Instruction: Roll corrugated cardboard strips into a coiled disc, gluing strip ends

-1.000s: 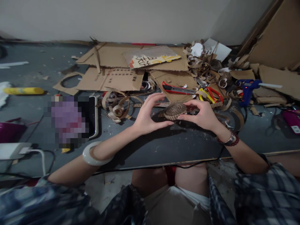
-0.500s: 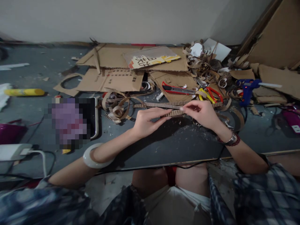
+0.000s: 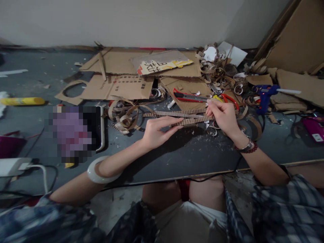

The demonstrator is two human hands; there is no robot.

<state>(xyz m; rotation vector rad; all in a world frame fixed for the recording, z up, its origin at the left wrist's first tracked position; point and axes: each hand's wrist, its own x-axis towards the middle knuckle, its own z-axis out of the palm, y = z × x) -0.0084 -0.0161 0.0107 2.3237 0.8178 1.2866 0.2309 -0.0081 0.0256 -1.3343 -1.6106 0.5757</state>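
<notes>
My left hand (image 3: 158, 131) pinches a narrow corrugated cardboard strip (image 3: 192, 120) between thumb and fingers, the ridges facing up. At the strip's right part, my right hand (image 3: 222, 116) has its fingers curled and closed on it; the exact contact is partly hidden by the fingers. Just behind lies a second, longer corrugated strip (image 3: 162, 114) on the table. Beyond my right fingertips rests a red and black utility knife (image 3: 188, 96). Red-handled pliers (image 3: 231, 100) are partly covered by my right hand.
Curled cardboard strips (image 3: 126, 118) lie left of my hands. Flat cardboard sheets (image 3: 118, 87) and a scrap heap (image 3: 227, 72) fill the back. A blue glue gun (image 3: 265, 96) stands right, a phone (image 3: 101, 130) and a yellow stick-like tool (image 3: 22, 101) left.
My right hand has slid to the right along the strip, baring more of its ridged surface. My left hand keeps its pinch in nearly the same place.
</notes>
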